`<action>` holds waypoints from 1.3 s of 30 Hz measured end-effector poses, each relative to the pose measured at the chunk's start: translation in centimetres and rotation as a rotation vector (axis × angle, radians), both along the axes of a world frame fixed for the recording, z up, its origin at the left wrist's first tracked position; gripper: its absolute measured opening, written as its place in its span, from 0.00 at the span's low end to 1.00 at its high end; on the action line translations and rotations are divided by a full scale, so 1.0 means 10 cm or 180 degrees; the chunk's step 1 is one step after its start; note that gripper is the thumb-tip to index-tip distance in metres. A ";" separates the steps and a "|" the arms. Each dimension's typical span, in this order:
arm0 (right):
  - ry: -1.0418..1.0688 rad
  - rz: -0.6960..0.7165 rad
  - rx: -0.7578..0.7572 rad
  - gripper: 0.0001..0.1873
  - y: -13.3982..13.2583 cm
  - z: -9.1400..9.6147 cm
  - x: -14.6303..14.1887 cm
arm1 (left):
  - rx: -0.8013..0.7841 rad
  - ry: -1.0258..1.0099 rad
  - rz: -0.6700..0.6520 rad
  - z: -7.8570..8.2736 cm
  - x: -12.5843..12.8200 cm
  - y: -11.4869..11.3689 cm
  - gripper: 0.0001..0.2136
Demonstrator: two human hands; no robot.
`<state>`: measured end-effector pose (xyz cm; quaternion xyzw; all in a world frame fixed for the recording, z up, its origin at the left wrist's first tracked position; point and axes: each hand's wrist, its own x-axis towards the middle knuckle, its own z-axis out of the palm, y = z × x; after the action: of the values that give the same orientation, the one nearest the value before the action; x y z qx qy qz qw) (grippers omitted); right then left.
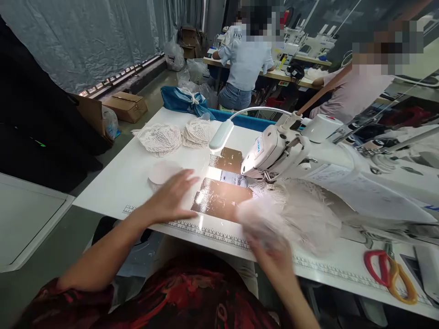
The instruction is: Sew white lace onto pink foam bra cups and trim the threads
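Observation:
My left hand (171, 199) hovers above the white sewing table (113, 183), fingers apart and nothing held. Just beyond it lies a small pale fabric piece (163, 172), partly covered by the fingers. My right hand (269, 253), blurred by motion, grips sheer white fabric (264, 219) near the table's front edge. More of this thin fabric (308, 214) spreads to the right, under the arm of the sewing machine (291, 153). Lace (270, 192) lies by the machine's needle area. The fingertips of my right hand are hidden by the cloth.
Two stacks of cream lace pieces (159, 138) lie at the back left. A lamp (222, 135) lights the needle area. Scissors (389, 274) with red and yellow handles rest at the right. A printed ruler (206, 234) follows the front edge. Other people sit at machines behind.

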<state>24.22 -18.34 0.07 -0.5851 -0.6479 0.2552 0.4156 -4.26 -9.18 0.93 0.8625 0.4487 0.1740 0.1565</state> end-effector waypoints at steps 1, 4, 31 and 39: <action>0.0234 0.0454 -0.0254 0.10 0.07 -0.04 -0.14 | -0.0194 -0.0211 -0.0461 0.04 0.12 -0.07 0.40; 0.0676 0.1196 -0.0671 0.08 0.21 -0.04 -0.42 | -0.0871 -0.0661 -0.1187 0.13 0.45 -0.21 0.29; 0.2419 0.0397 -0.1388 0.32 0.26 -0.16 -0.36 | -0.3096 -0.2735 -0.0090 -0.21 0.39 -0.37 0.12; 0.1910 0.0574 -0.1140 0.18 0.26 -0.26 -0.23 | -0.2551 -0.3788 0.0894 -0.30 0.59 -0.47 0.12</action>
<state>21.97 -15.72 -2.56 -0.4882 -0.4910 0.5607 0.4541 1.68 -13.91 -2.10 0.4328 0.4233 0.4541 0.6536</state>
